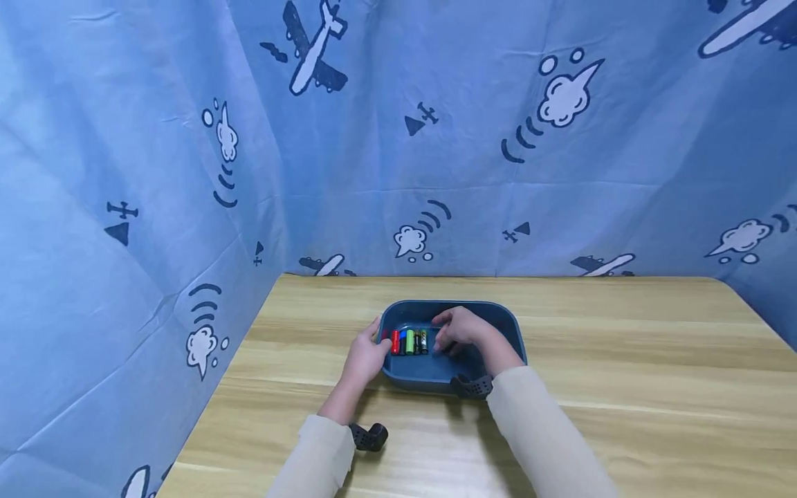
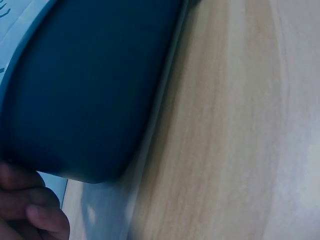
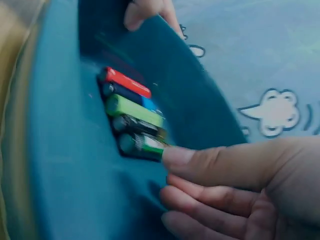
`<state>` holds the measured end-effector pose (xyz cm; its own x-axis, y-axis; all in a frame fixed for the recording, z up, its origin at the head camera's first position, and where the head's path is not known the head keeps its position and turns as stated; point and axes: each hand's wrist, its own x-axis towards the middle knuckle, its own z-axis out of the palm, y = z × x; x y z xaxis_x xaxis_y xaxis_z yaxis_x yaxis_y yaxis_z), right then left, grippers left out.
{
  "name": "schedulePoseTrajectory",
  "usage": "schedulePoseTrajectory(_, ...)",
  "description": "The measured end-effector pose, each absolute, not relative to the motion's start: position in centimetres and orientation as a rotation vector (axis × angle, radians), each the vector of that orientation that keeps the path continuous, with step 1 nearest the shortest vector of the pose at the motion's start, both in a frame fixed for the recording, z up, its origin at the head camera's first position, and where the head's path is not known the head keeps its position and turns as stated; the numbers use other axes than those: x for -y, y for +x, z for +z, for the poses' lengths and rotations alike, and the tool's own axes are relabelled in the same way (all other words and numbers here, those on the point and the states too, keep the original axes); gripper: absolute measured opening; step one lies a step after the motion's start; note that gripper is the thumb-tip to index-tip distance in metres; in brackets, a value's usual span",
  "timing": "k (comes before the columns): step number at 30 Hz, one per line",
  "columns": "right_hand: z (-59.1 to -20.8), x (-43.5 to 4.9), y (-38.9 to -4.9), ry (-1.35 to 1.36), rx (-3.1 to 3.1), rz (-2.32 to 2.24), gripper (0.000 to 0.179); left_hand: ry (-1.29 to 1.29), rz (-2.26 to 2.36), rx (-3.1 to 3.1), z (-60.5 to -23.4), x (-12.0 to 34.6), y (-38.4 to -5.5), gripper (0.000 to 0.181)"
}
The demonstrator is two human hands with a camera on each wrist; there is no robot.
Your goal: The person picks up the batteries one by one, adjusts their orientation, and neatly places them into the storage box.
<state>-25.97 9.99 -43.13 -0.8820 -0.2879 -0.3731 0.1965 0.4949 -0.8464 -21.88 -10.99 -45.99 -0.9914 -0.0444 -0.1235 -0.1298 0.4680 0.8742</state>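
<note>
Several batteries lie side by side in a row in a dark blue box, among them a red battery (image 3: 127,82), a light green battery (image 3: 134,109) and a dark battery with a green and white label (image 3: 142,146). My left hand (image 1: 366,351) grips the box's left end, thumb over the rim (image 2: 80,180) and fingers outside. Inside the box, my right hand (image 1: 463,326) hovers just right of the row with thumb and fingers apart. Its thumb tip overlaps the nearest battery's end in the right wrist view, but nothing is seen between the fingers.
The box (image 1: 429,385) stands on a wooden table (image 1: 623,360). A blue curtain (image 1: 461,152) printed with airplanes hangs behind the table and along its left side. Each wrist wears a black strap (image 1: 369,437).
</note>
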Motion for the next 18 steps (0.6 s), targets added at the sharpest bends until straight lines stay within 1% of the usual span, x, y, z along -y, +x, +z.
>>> schedulePoseTrajectory(4, -41.7, -12.1, -24.9, -0.163, -2.289, -1.443, 0.053, -0.142, 1.609, -2.587, -46.4, 11.4, -21.6, 0.052)
schedulePoseTrajectory(9, -39.9, -16.3, -24.2, -0.269, -2.329, -1.559, 0.055, -0.127, 1.643, -2.54, -46.3, 11.6, -21.8, 0.05)
schedulePoseTrajectory(12, -39.6, -19.1, -23.7, -0.26, -2.358, -1.62, 0.056, -0.118, 1.66, -2.536, -46.3, 11.6, -22.0, 0.049)
schedulePoseTrajectory(18, -40.3, -24.8, -22.6, -0.116, -2.492, -1.651, 0.054, -0.091, 1.674, -2.517, -46.6, 10.9, -22.1, 0.048)
